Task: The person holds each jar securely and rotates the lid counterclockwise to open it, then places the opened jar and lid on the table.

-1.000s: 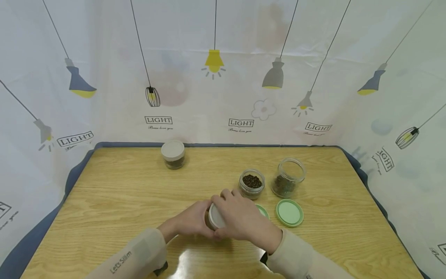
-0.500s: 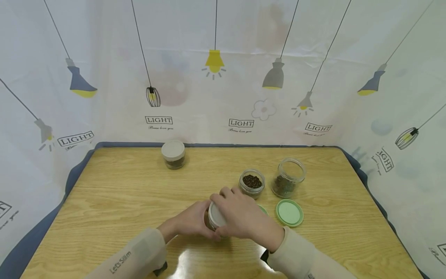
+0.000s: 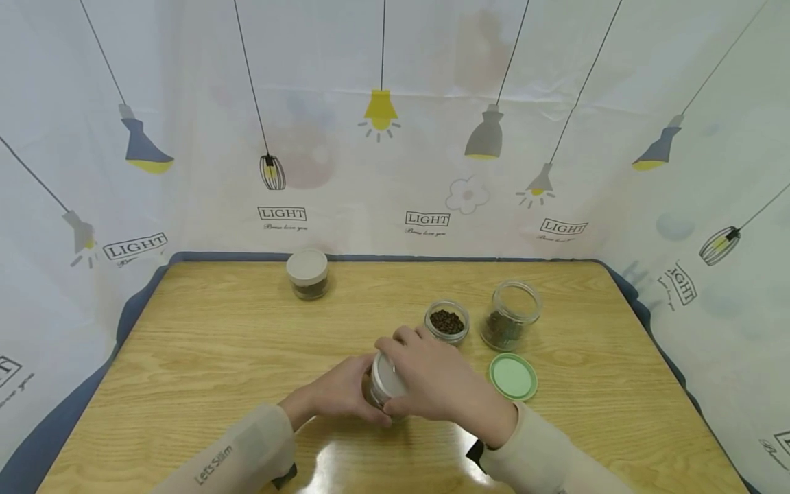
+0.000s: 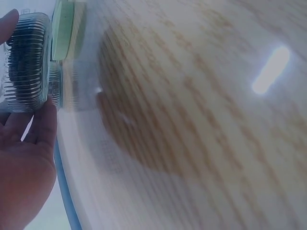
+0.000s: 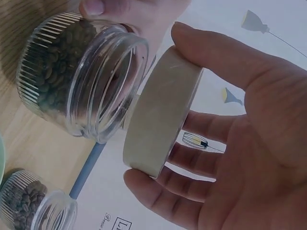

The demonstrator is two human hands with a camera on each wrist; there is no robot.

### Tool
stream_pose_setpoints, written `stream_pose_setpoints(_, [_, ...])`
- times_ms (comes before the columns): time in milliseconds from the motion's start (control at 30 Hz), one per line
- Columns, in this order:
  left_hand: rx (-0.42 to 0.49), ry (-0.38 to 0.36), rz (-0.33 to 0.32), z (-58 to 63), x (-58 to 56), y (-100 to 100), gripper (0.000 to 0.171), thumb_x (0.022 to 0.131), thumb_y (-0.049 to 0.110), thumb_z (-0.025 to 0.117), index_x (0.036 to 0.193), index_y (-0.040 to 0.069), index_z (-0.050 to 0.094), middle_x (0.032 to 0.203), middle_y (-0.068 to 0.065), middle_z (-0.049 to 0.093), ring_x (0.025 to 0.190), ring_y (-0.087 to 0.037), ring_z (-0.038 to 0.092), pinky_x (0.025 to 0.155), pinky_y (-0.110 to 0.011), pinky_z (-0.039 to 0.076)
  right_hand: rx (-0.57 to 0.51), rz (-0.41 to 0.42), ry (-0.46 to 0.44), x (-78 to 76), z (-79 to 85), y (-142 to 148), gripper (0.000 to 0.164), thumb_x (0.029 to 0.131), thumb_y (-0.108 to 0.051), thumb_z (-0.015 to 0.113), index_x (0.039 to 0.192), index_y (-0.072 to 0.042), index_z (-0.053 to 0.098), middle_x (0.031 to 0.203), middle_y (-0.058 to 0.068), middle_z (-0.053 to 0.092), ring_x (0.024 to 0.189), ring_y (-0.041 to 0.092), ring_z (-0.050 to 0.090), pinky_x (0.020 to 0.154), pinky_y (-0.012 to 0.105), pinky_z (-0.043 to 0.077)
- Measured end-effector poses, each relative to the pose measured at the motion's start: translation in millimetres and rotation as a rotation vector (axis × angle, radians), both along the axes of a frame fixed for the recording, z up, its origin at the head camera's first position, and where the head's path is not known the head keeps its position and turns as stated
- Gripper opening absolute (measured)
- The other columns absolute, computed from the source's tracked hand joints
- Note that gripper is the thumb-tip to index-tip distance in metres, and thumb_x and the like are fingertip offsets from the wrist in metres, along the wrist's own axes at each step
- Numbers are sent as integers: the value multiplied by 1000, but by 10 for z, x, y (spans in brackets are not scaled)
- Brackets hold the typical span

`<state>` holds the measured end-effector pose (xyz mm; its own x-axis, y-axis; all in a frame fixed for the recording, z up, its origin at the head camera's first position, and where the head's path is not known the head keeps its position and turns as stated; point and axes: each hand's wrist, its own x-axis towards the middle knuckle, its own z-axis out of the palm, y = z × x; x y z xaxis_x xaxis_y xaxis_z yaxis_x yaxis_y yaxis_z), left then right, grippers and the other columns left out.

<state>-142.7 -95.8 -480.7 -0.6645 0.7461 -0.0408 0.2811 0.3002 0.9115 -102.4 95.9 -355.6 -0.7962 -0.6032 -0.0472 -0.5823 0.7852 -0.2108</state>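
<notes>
Over the near middle of the table (image 3: 204, 357), the jar (image 5: 79, 79) stands between two hands. The left hand (image 3: 342, 391) is clamped around its body, and the right hand (image 3: 435, 381) grips the pale lid (image 5: 156, 112) by its edge, thumb on one side and fingers on the other.

The lid is already off the thread, with a narrow gap to the mouth, so I judge this uncovering as almost finished. The small jar (image 3: 455, 335) and the tall jar (image 3: 503, 331) also have no cover, and one green lid (image 3: 513, 377) lies before them. What is left, it seems, is to lay down the lid, and perhaps the far jar (image 3: 308, 285), which is covered.

The held jar points its mouth upward, to the right palm; its long axis looks nearly upright. Whether its base touches the table, I cannot tell.
</notes>
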Motion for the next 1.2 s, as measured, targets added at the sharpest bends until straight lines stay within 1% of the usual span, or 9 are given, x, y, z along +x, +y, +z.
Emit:
stream_pose_setpoints(167, [-10,17,15,12,-11,-11,75,65,34,86,130,29,48,120,9,59,108,-11,55,99,-38,44,-24,-21,-8,19,41,74,75,70,-45,79,133,-16,50,119,7,53,104,25,49,74,38,52])
stream_pose_setpoints(233, [-15,26,27,18,-16,-26,78,65,36,86,132,30,46,121,9,58,108,-11,54,98,-39,44,-33,-28,-13,27,48,107,74,71,-46,79,133,-17,49,119,7,53,104,25,49,75,39,52])
stream_pose_setpoints(400, [-15,48,48,23,-47,-44,84,65,37,86,137,30,43,124,9,57,112,-12,53,100,-40,43,-49,-46,-28,58,58,184,72,71,-45,79,131,-17,50,114,4,52,98,23,47,70,36,50])
stream_pose_setpoints(533, [-13,77,72,17,-79,-42,84,65,37,86,137,28,44,126,9,57,113,-12,53,101,-42,43,-61,-55,-41,87,67,230,70,71,-46,79,130,-19,51,114,2,51,98,22,47,70,35,48])
stream_pose_setpoints(767, [-40,100,126,13,-149,-37,85,64,41,86,136,32,44,127,11,56,113,-9,52,101,-43,42,-36,-63,-17,129,65,307,74,71,-50,78,132,-20,50,116,4,53,101,24,49,72,38,49])
stream_pose_setpoints(867, [-47,115,150,19,-199,-41,86,62,41,87,136,31,45,126,11,57,113,-9,53,101,-43,42,-24,-65,-7,152,55,333,76,71,-52,77,134,-20,49,118,5,54,106,26,51,76,40,50])
stream_pose_setpoints(967, [-60,130,173,19,-279,-51,87,61,42,88,135,30,46,125,11,58,113,-8,53,102,-43,41,-14,-60,-5,174,36,348,76,71,-52,76,134,-19,50,119,6,55,110,27,51,77,41,50])
stream_pose_setpoints(1067, [-70,126,191,38,-359,-58,87,61,42,88,135,28,46,124,11,58,113,-7,52,103,-42,40,-11,-46,-9,194,6,350,76,71,-52,77,133,-17,50,118,5,55,108,25,51,77,41,51])
stream_pose_setpoints(1200, [-86,131,209,88,-438,-47,87,61,41,88,136,24,46,123,9,59,113,-9,53,103,-45,40,-14,-38,-37,215,-24,342,76,71,-52,77,133,-18,49,116,3,54,104,22,50,75,39,51])
